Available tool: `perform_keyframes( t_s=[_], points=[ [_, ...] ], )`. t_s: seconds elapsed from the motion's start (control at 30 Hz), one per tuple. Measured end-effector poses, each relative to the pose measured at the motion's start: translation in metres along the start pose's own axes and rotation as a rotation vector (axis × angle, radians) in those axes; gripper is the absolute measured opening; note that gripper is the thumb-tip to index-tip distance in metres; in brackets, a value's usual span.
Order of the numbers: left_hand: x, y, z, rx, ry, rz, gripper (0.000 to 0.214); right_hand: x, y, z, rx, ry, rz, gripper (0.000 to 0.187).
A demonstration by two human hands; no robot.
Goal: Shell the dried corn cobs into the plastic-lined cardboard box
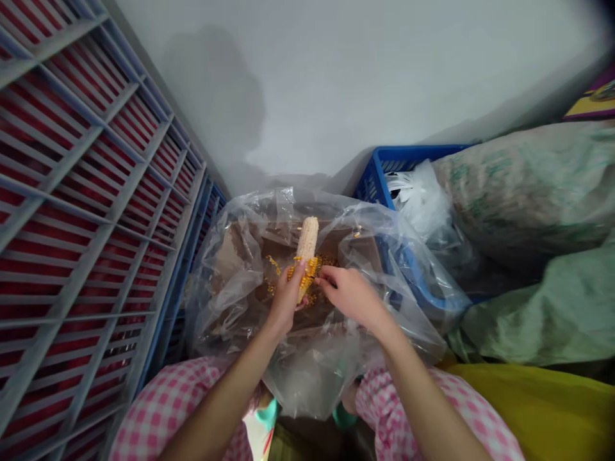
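Note:
My left hand (288, 291) is wrapped round the lower part of a corn cob (308, 238), which stands tilted with its tip away from me. The cob's upper part is stripped pale; yellow kernels still cover its lower part. Close against the cob's right side, my right hand (348, 291) is closed in a pinch. A thin dark bit shows at its fingertips, too small to name. Below both hands, loose corn kernels (329, 261) lie in a box lined with a clear plastic bag (230, 256).
Slatted plastic crates (100, 192) rise close on the left. To the right stands a blue basket (379, 173) with a white plastic bag (423, 198) in it, beside a full sack (528, 179). A yellow sack (538, 403) lies nearer me. Behind is a pale wall (327, 96).

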State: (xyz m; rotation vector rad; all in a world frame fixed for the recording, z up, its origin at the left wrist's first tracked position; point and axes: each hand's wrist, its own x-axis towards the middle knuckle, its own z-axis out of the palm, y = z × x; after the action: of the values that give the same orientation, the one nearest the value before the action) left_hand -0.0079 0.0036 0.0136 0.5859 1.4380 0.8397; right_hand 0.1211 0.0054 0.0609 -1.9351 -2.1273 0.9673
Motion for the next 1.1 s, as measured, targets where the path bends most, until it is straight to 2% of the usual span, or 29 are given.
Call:
perform_keyframes(
  t_s=[0.2, 0.3, 0.37, 0.5, 0.6, 0.67, 0.87, 1.1],
  points=[
    [0.003, -0.002, 0.002, -0.233, 0.071, 0.018, 0.039, -0.004, -0.027, 0.041, -0.044, 0.173, 0.194, 0.023],
    [0.003, -0.006, 0.005, -0.471, 0.104, 0.017, 0.032, -0.002, -0.039, 0.06, -0.002, 0.218, 0.232, 0.026],
    [0.004, -0.007, 0.005, -0.548, 0.11, -0.014, 0.032, 0.0, -0.04, 0.062, 0.008, 0.225, 0.238, 0.026],
    [0.006, 0.002, 0.0, -0.493, 0.047, -0.106, 0.037, 0.002, -0.024, 0.04, 0.041, 0.255, 0.162, 0.024],
    [0.005, 0.012, -0.002, -0.488, -0.054, -0.068, 0.034, 0.0, -0.01, 0.016, 0.049, 0.231, 0.061, 0.023],
    [0.004, 0.016, -0.002, -0.492, -0.1, -0.054, 0.032, -0.002, -0.004, 0.005, 0.036, 0.217, 0.05, 0.023],
    [0.0, 0.018, 0.0, -0.427, -0.135, -0.011, 0.032, -0.003, -0.004, -0.002, 0.059, 0.228, 0.055, 0.025],
    [-0.004, 0.019, 0.002, -0.347, -0.144, -0.006, 0.038, -0.003, 0.002, -0.014, 0.184, 0.177, -0.026, 0.023]
  ],
)
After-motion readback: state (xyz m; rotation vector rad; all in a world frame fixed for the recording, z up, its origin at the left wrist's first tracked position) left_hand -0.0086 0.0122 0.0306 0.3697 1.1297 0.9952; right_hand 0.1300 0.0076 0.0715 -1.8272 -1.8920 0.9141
